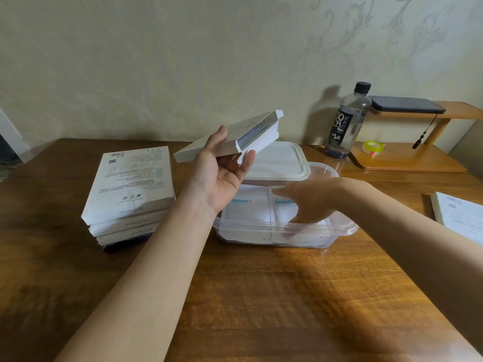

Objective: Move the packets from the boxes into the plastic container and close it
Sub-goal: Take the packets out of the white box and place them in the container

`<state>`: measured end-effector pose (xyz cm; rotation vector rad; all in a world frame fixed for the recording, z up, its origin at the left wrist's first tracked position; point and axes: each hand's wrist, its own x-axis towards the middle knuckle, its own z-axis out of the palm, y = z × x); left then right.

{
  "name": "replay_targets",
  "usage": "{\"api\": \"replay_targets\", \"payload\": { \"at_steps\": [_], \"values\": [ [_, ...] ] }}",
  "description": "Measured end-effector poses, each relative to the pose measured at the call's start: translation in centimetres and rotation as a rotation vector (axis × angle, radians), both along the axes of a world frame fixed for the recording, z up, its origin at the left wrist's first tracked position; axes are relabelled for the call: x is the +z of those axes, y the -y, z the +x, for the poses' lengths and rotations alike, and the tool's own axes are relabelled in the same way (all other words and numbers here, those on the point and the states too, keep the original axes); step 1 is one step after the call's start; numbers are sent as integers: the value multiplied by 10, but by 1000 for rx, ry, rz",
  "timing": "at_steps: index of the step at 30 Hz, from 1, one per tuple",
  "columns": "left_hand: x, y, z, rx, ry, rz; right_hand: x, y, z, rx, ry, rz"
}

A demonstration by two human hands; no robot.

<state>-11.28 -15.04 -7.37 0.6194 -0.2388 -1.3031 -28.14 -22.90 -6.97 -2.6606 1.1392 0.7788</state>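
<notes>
- An open white box (209,147) is held up by the left hand (222,173), above the table (261,296) and just left of the container. It is gripped between the thumb on top and the curled fingers underneath.
- The box is tilted, with its opened end flap raised towards the wall; a dark interior is seen through the opening.
- The clear plastic container (347,228) is placed at the middle of the table, uncovered.
- 2 white packets (245,210) with teal labels are seen lying flat, side by side, inside the container.
- The right hand (305,202) is reached into the container from the right, above the right-hand packet. Its fingers are stretched out fairly straight and nothing is seen gripped; the hand is blurred, so contact with the packet cannot be told.
- The white lid (277,158) is laid behind the container, with its near edge overlapping the far rim.
- A stack of boxes (130,189) is set to the left of the container: 3 white boxes are counted above a dark bottom layer.
- 1 more white box (460,215) is partly seen at the right edge of the table.
- A dark-labelled bottle (347,121) with a black cap is stood near the wall, beside a wooden stand (407,160).
- A yellow tape roll (372,147) is laid on the stand's base, and a flat dark device (407,104) is rested on its upper shelf.
</notes>
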Motion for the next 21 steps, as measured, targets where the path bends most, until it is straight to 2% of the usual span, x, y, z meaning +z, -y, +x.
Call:
{"api": "replay_targets", "payload": {
  "at_steps": [3, 21],
  "values": [
    [-1, 1, 1, 2, 1, -2, -4, 7, -5, 28, -78, -19],
    [-1, 0, 1, 6, 7, 13, -8, 0, -7, 87, -150, -59]
  ]
}}
